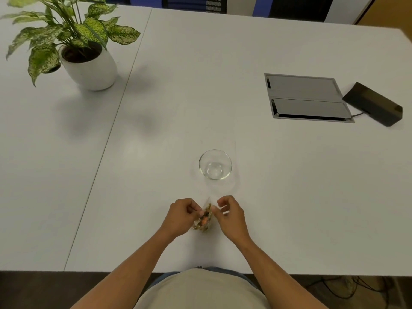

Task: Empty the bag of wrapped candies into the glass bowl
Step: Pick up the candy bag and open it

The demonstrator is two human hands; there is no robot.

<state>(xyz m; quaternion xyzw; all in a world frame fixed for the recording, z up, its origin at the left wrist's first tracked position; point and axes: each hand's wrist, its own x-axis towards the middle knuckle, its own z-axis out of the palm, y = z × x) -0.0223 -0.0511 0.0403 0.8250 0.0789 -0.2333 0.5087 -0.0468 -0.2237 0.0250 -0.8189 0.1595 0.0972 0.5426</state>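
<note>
A small clear bag of wrapped candies [204, 219], with green, orange and dark pieces inside, sits low over the white table near its front edge. My left hand [180, 216] pinches the bag's left side and my right hand [231, 214] pinches its right side near the top. The bag's mouth is hard to make out between my fingers. An empty glass bowl [215, 165] stands upright on the table a short way beyond my hands, apart from them.
A potted plant [89, 63] in a white pot stands at the far left. A grey cable hatch [305, 98] is set into the table at the right, with a black box [373, 103] and its cable beside it. A table seam [111, 130] runs diagonally.
</note>
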